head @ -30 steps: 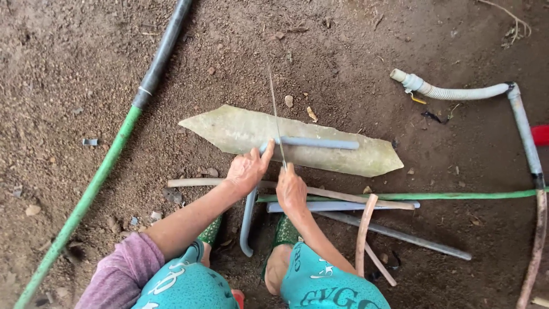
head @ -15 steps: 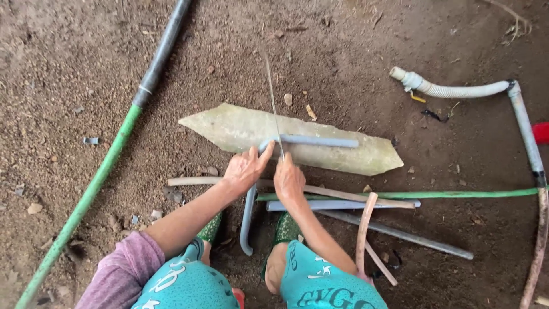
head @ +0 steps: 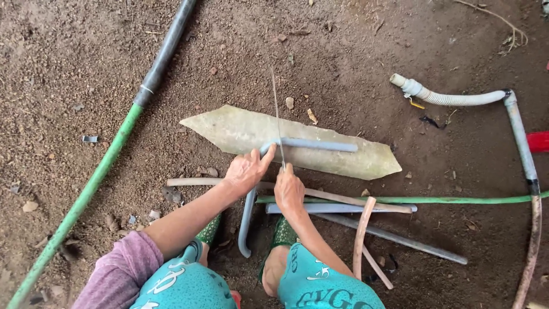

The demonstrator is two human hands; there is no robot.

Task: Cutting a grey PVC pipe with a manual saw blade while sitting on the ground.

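Observation:
A bent grey pipe (head: 320,144) lies across a flat pale slab (head: 240,129) on the dirt. My left hand (head: 247,169) presses down on the pipe at its bend. My right hand (head: 289,189) grips the handle of a thin saw blade (head: 275,109), which stands on edge across the pipe just right of the bend. The pipe's lower leg (head: 247,226) runs down between my feet.
A long green and black hose (head: 108,157) crosses the left side. To the right lie a thin green hose (head: 457,199), grey pipes (head: 394,237), brown sticks (head: 362,234), a white corrugated hose (head: 452,98) joined to a grey pipe, and a red object (head: 538,141) at the edge.
Both hands stay on the pipe and blade. The blade has shifted slightly along its length across the pipe.

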